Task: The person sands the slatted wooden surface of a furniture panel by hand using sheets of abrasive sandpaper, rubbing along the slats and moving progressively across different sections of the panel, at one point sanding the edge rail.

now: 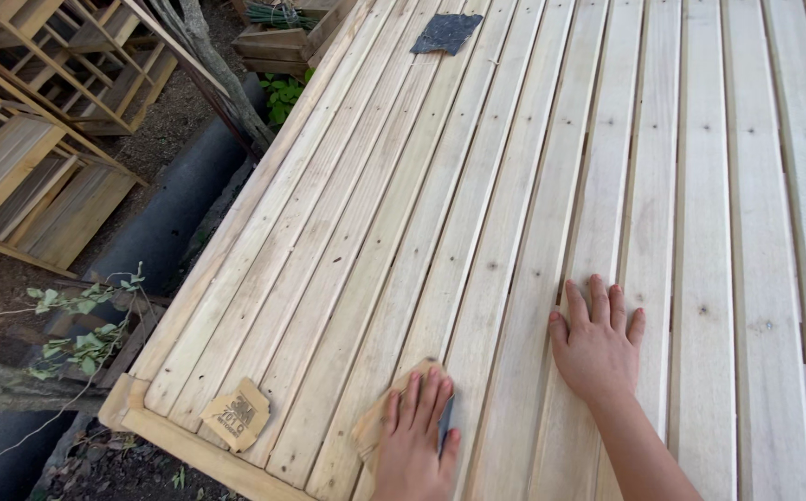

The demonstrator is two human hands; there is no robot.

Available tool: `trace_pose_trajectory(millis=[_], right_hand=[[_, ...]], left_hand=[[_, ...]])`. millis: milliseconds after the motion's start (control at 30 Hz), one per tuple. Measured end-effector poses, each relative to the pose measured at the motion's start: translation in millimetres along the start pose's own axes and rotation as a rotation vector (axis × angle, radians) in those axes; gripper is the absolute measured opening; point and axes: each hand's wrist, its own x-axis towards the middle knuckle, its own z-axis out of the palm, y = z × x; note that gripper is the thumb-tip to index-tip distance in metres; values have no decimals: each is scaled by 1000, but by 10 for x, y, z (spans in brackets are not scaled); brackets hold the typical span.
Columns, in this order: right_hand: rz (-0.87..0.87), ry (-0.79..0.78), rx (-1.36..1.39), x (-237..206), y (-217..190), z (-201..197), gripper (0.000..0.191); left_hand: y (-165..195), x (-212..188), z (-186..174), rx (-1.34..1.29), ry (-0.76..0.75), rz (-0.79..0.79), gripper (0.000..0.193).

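Observation:
A large panel of pale wooden slats [514, 186] fills the view. My left hand [417, 436] presses a folded sheet of sandpaper [375, 422] flat against a slat near the panel's front edge. My right hand [598, 339] lies palm down, fingers spread, on the slats a little to the right and farther in, holding nothing.
A second brown piece of sandpaper [236, 415] lies at the panel's front left corner. A dark sheet [446, 32] rests at the far end. Left of the panel are dirt ground, a grey pipe [171, 213], green leaves [83, 329] and stacked wooden slatted frames [32, 139].

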Motion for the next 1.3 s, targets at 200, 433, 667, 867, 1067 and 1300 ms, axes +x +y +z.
trace_pose_trajectory(millis=[200, 433, 667, 867, 1067, 1300], right_hand=[[55, -7, -46, -144, -8, 67, 59], [110, -56, -157, -139, 47, 40, 61], [111, -146, -266, -542, -113, 9, 65], [53, -141, -310, -860, -336, 11, 72], [98, -209, -260, -611, -538, -111, 70], [145, -200, -156, -131, -618, -110, 72]], left_hand=[[-148, 380, 57, -47, -161, -62, 66], [-187, 2152, 42, -83, -338, -68, 67], [-96, 1123, -196, -136, -415, -34, 66], [-135, 11, -227, 162, 159, 209, 65], [-169, 1420, 47, -137, -330, -2, 68], [-133, 2819, -17, -72, -285, -46, 66]])
